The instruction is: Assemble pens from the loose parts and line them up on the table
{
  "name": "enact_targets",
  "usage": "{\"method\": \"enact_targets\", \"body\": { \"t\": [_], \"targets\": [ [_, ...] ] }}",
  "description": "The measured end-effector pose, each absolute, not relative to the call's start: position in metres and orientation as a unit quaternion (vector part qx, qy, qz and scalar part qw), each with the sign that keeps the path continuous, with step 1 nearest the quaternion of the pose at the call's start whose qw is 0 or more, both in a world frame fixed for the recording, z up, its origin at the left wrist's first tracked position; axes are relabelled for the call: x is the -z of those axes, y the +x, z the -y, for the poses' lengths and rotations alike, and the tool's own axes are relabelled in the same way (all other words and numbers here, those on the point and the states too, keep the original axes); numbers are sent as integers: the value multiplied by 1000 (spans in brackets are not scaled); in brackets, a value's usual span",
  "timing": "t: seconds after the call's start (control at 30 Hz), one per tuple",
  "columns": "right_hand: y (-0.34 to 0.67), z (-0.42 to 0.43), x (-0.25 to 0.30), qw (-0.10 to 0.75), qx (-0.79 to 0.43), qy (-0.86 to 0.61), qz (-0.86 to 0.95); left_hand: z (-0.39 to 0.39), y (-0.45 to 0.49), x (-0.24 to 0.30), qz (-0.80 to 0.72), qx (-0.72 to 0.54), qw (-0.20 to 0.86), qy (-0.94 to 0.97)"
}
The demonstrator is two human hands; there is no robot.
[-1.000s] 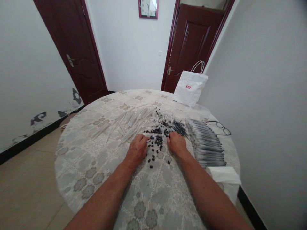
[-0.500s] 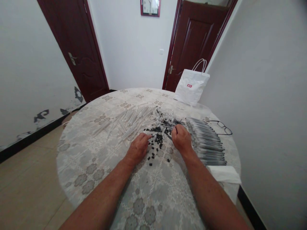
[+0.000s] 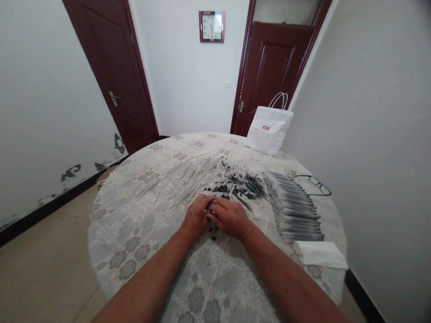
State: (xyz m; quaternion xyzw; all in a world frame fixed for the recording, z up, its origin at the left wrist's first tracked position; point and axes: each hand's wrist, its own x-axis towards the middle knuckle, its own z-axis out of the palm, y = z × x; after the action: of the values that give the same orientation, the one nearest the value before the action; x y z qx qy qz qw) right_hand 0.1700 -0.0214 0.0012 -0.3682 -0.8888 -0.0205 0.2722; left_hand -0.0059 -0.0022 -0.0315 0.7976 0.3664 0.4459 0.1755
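Fingertips of the left hand (image 3: 197, 216) and right hand (image 3: 233, 218) meet, curled together, above a round, cloth-covered table (image 3: 215, 280); whether they pinch anything, I cannot tell. Small black pieces (image 3: 213, 238) lie just nearer than the fingers, with more just beyond. Thin dark rods (image 3: 255, 186) are heaped beyond and to the right, closer to the right hand, the nearest slanting from far left to near right. Clear tubes (image 3: 190, 172) lie beyond the left hand, mostly slanting toward far right. Both forearms (image 3: 161, 269) angle inward, backs of hands up.
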Motion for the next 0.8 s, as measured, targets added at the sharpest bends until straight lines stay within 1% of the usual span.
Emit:
{"method": "enact_targets", "body": {
  "t": [0.07, 0.13, 0.2, 0.27, 0.33, 0.4, 0.47, 0.53, 0.67, 0.8],
  "targets": [
    [171, 21, -1, 306, -8, -339, 889, 2, -5, 28, -373, -462, 221, 774],
    [176, 18, 0, 377, -41, -353, 855, 3, -4, 25, -389, -481, 293, 729],
    [183, 10, 3, 457, -66, -418, 782, 3, -2, 21, -398, -491, 396, 667],
    [190, 1, 7, 508, -114, -491, 699, 3, 0, 19, -384, -496, 502, 595],
    [195, -9, 13, 520, -229, -526, 632, 4, 1, 18, -354, -501, 588, 527],
    [196, -15, 17, 520, -378, -512, 570, 5, 2, 18, -320, -509, 644, 473],
    [193, -18, 20, 526, -487, -472, 513, 5, 3, 20, -296, -513, 673, 442],
    [189, -19, 20, 542, -541, -438, 471, 5, 3, 21, -287, -517, 684, 428],
    [185, -16, 19, 566, -592, -400, 412, 5, 2, 22, -279, -511, 689, 431],
    [185, -16, 20, 557, -623, -377, 399, 6, 3, 22, -278, -498, 690, 445]
  ]
}}
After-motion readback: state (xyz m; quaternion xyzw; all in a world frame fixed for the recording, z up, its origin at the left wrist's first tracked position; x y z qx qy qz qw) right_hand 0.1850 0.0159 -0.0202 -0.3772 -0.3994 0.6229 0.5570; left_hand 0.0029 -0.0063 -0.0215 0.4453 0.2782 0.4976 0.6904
